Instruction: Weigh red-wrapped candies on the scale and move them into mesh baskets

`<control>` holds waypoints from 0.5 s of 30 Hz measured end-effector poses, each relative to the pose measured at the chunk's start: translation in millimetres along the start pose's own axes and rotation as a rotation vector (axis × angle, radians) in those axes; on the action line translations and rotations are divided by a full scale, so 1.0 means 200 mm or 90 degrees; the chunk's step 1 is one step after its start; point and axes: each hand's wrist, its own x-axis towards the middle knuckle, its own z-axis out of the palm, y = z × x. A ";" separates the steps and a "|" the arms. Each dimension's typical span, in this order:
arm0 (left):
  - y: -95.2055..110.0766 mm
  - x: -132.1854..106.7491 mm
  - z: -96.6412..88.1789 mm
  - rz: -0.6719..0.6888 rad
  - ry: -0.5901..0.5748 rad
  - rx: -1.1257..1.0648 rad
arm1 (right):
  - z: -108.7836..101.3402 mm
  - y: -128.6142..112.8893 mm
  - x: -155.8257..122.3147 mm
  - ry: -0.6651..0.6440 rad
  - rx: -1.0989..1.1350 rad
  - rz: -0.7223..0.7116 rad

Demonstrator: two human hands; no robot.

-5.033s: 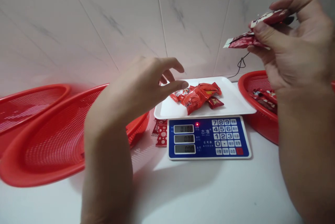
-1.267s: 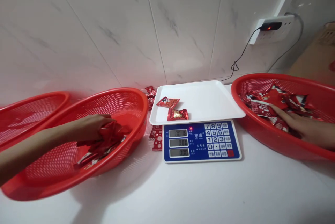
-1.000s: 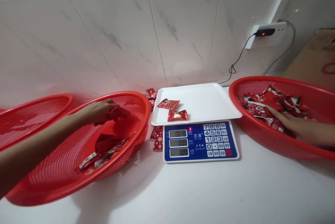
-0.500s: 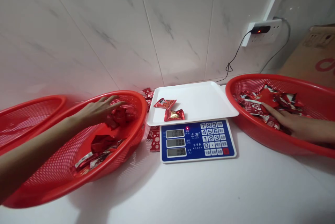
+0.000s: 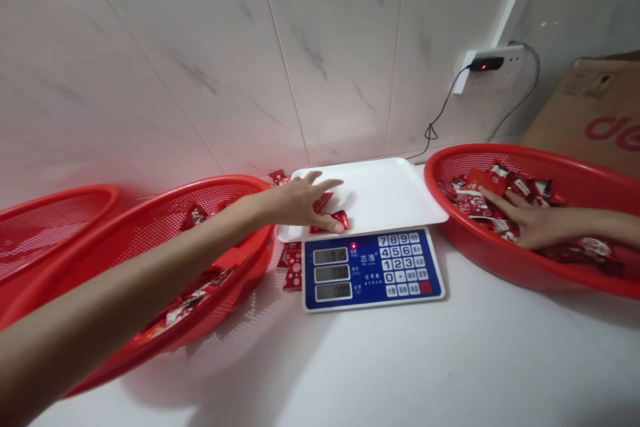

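My left hand (image 5: pixel 300 202) reaches over the white scale tray (image 5: pixel 390 194), fingers spread flat over the two red candy packets (image 5: pixel 334 219) lying there. My right hand (image 5: pixel 525 222) rests in the right red basket (image 5: pixel 505 260), fingers stretched out on a heap of red candy packets (image 5: pixel 480 190). The blue-faced electronic scale (image 5: pixel 373 268) sits below the tray with its red light on. The middle red basket (image 5: pixel 165 320) under my left forearm holds several packets.
A third red basket (image 5: pixel 45 227) stands at the far left. Loose packets (image 5: pixel 291 266) lie between the middle basket and the scale. A wall socket (image 5: pixel 487 67) with a black cable and a cardboard box (image 5: pixel 595 114) are at the back right.
My left hand left the middle basket and moved right onto the scale tray, covering the two packets. My right hand stayed in the right basket. The scale reading changed.
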 end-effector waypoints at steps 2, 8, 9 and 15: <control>0.01 0.04 0.04 -0.009 -0.023 0.028 | -0.02 -0.04 0.00 -0.012 0.001 0.021; -0.01 -0.02 0.08 0.014 0.101 0.002 | -0.03 -0.05 0.02 0.072 0.050 -0.022; -0.01 -0.03 0.09 0.021 0.119 0.000 | -0.03 -0.05 0.02 0.081 0.046 -0.028; -0.12 -0.15 -0.04 -0.032 0.347 -0.208 | -0.08 -0.10 -0.01 0.083 -0.011 -0.042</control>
